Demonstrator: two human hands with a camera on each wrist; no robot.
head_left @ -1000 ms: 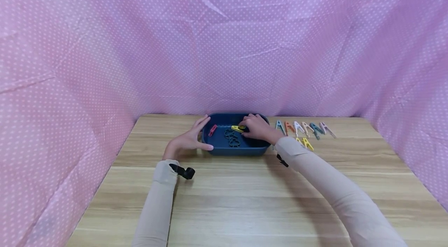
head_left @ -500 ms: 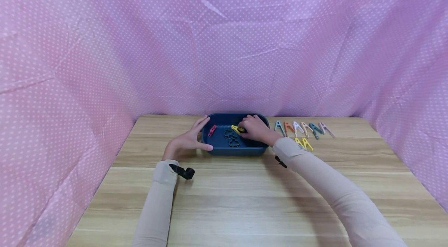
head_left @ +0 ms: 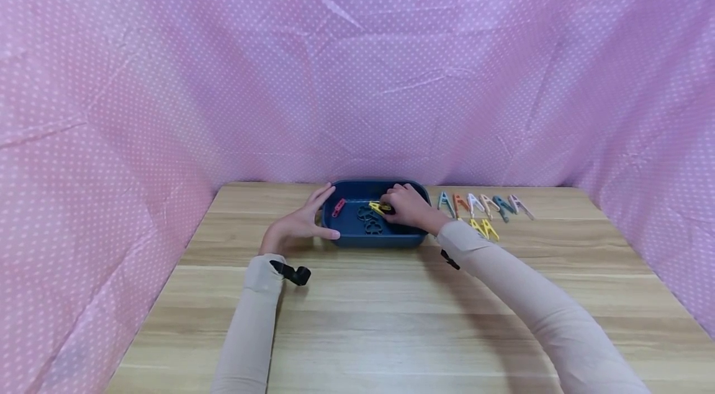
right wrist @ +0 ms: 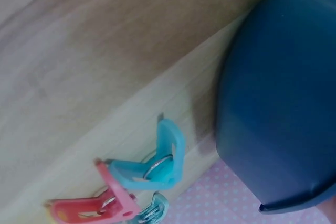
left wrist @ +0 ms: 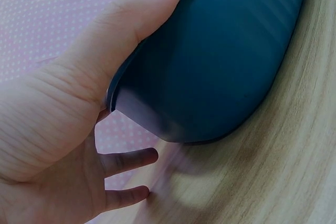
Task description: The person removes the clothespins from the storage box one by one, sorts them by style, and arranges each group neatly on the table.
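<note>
In the head view my left hand [head_left: 301, 221] spans the left end of a dark blue plastic basin [head_left: 380, 241]. Its thumb lies on the near rim and its fingers reach the far rim. The left wrist view shows the thumb [left wrist: 157, 3] along the rim, with two straight fingers below. My right hand [head_left: 410, 205] reaches into the basin's right half, fingertips bent at a yellow clothespin [head_left: 376, 208] and pinching it; a dark piece beside the fingertips is mostly hidden. Left of it lie dark outline-shaped rings [head_left: 373, 228] and a red clothespin [head_left: 338, 208].
Right of the basin stands a row of several coloured clothespins [head_left: 475, 203], with yellow ones [head_left: 489, 230] in front. A blue clothespin [right wrist: 165, 163] and a red clothespin [right wrist: 100, 205] sit near the basin wall. Behind the wooden table [head_left: 346, 319] hangs a pink dotted cloth [head_left: 357, 102].
The yellow clothespin has turned from nearly level to slanted at the right fingertips. My left hand and the basin stay almost where they were.
</note>
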